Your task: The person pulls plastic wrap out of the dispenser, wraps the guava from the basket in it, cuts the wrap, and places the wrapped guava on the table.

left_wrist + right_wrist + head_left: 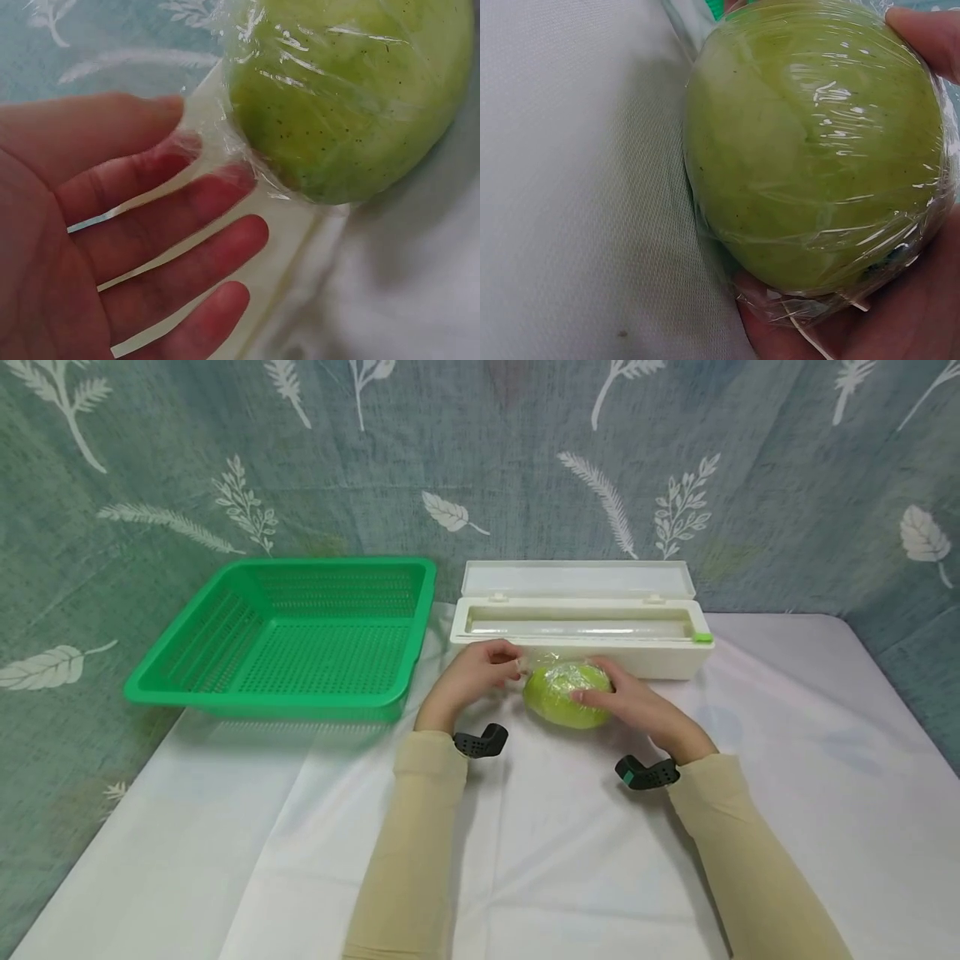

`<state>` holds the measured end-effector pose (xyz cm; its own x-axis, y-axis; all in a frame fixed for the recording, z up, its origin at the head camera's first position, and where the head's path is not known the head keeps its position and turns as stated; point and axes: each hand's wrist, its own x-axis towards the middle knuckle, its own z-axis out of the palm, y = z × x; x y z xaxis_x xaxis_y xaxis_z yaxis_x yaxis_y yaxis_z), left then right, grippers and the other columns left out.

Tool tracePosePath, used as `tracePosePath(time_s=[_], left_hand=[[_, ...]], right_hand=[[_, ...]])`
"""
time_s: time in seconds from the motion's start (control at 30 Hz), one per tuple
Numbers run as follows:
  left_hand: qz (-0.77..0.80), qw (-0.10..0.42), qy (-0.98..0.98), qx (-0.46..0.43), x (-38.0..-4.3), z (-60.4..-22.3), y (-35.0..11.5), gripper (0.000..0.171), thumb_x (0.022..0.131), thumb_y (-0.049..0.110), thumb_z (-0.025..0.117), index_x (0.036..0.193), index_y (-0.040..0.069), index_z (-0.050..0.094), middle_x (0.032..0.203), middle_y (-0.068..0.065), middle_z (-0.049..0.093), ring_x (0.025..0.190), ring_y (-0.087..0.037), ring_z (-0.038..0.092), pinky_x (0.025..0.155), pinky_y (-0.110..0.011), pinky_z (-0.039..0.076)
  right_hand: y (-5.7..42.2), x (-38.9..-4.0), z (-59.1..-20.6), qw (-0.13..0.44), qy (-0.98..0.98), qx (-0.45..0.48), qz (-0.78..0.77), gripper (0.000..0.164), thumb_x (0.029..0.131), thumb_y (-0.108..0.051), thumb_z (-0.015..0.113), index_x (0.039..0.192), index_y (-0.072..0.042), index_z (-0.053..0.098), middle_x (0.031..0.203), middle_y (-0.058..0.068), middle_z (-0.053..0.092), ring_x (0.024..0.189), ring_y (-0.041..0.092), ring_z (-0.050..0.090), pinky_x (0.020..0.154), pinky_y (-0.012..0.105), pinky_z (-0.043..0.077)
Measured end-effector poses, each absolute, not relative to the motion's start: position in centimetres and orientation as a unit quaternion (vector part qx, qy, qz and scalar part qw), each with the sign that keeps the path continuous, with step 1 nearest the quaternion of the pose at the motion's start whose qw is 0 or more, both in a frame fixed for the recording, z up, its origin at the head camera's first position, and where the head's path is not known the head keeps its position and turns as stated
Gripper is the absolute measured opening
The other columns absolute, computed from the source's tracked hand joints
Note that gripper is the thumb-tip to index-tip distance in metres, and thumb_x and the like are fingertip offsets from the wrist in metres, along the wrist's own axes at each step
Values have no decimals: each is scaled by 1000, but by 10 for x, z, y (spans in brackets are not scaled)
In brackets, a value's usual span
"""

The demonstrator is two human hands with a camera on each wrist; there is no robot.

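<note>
A rounded green fruit [567,695] with small dark specks is wrapped in glossy, wrinkled cling film [300,64]. My right hand [637,700] grips it from the right, thumb on one side and fingers round the other. In the left wrist view, the thumb and index finger of my left hand [142,202] pinch a gathered end of the film at the fruit's left side. The other fingers of that hand spread loosely below. Just behind the fruit stands a white cling film box [585,656] with its lid raised and a roll inside.
A green perforated plastic basket [330,701] sits to the left of my left hand. A small bright green slider [702,638] is on the box's right end. White cloth [555,860] covers the table, and a leaf-patterned curtain [510,460] hangs behind.
</note>
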<state>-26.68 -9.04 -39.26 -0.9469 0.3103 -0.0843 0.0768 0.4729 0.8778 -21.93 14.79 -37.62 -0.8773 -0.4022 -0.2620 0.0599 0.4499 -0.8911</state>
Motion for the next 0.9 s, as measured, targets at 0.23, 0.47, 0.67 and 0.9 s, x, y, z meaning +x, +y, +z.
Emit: tracePosePath(time_s=[0.23,0.47,0.67,0.9], left_hand=[[411,88,896,144,-262,-385,-88,20,84,27,62,101,17,62,96,2,60,88,-12,55,70,-29,46],[340,63,926,153,-264,-383,-89,11,86,25,59,91,16,63,91,2,60,86,-14,53,77,-31,42],[345,81,923,148,-264,-387,-92,11,84,25,61,88,15,64,87,2,61,81,-14,53,72,-30,43],[374,91,910,154,-260,-380,-91,23,84,34,59,103,25,67,104,10,62,98,-7,54,82,-27,42]], right_hand=[[147,-218,-374,226,824,-104,-508,62,86,-39,54,136,-14,27,135,9,31,123,27,27,100,49,20],[153,-234,-397,222,824,-109,-510,68,81,-48,58,136,-21,28,134,4,32,123,24,27,100,49,20],[157,-238,-406,220,827,-110,-505,72,79,-54,57,137,-23,26,136,3,30,125,23,25,100,50,19],[156,-238,-406,217,824,-117,-510,71,80,-52,57,136,-21,27,134,3,31,122,23,28,99,49,21]])
